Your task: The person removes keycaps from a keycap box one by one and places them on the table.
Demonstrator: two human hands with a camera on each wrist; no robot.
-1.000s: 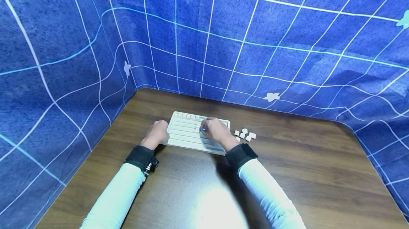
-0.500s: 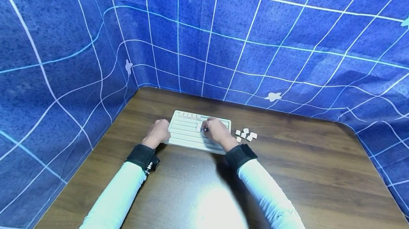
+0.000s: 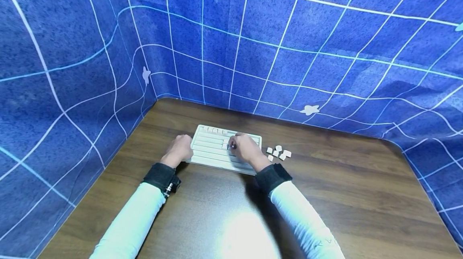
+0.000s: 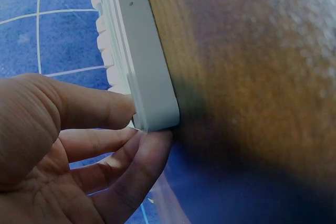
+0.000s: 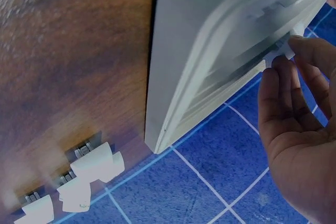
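Over the right half of a pale rectangular keyboard (image 3: 207, 157), the right hand (image 3: 246, 149) pinches a small white keycap (image 5: 284, 51); the left hand (image 3: 179, 149) grips the keyboard's left end. Loose white square keycaps (image 3: 276, 153) lie beyond its right end on the brown wooden surface (image 3: 343, 178). Both hands have barely shifted, suggesting work on the same keycap.

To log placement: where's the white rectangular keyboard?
Near centre in the head view, the white rectangular keyboard lies on the brown wooden table, between the left hand and white square keycaps.
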